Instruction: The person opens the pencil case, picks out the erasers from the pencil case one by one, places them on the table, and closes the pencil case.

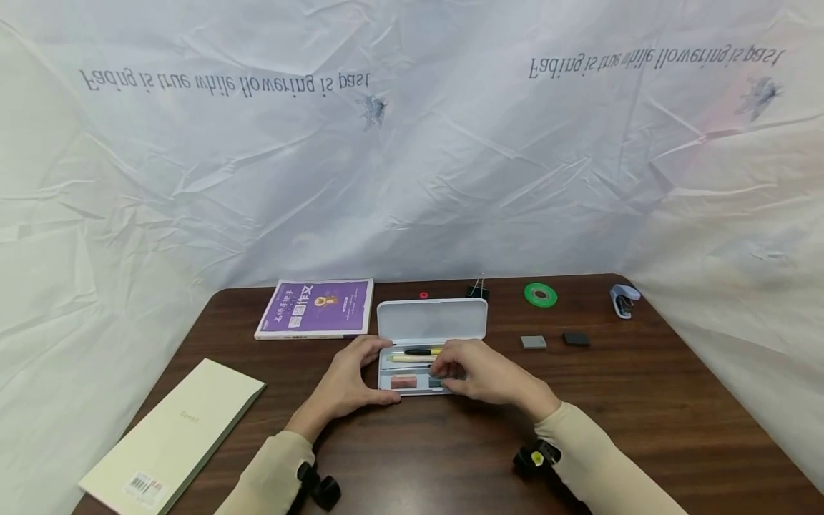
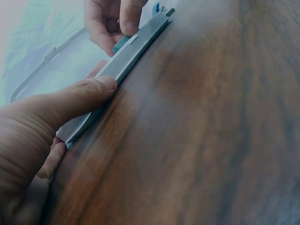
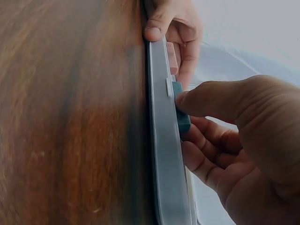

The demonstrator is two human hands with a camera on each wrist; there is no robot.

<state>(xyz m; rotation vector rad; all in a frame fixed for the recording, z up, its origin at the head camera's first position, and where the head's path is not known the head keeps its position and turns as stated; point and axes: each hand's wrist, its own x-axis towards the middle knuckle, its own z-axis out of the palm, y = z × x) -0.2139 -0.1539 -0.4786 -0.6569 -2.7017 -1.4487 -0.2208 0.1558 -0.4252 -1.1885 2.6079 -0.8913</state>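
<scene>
An open white pencil case [image 1: 431, 322] stands at the middle of the table, its lid raised at the back. My left hand [image 1: 347, 379] grips the case's left end, thumb on the front wall and fingers at the back corner. Between thumb and fingers, my right hand [image 1: 479, 372] pinches a green eraser [image 3: 183, 121] at the case's front compartment. A pink eraser [image 1: 404, 383] lies in that compartment, to the left of the green one. Pens [image 1: 412, 359] lie in the rear compartment, partly hidden by my right hand.
On the left are a purple book [image 1: 318, 307] and a cream box [image 1: 177, 436]. Behind the case sit a black binder clip [image 1: 478, 291] and a small red ring [image 1: 423, 295]. Rightward lie green tape [image 1: 541, 295], a grey block [image 1: 533, 342], a black block [image 1: 576, 339] and a stapler [image 1: 624, 300].
</scene>
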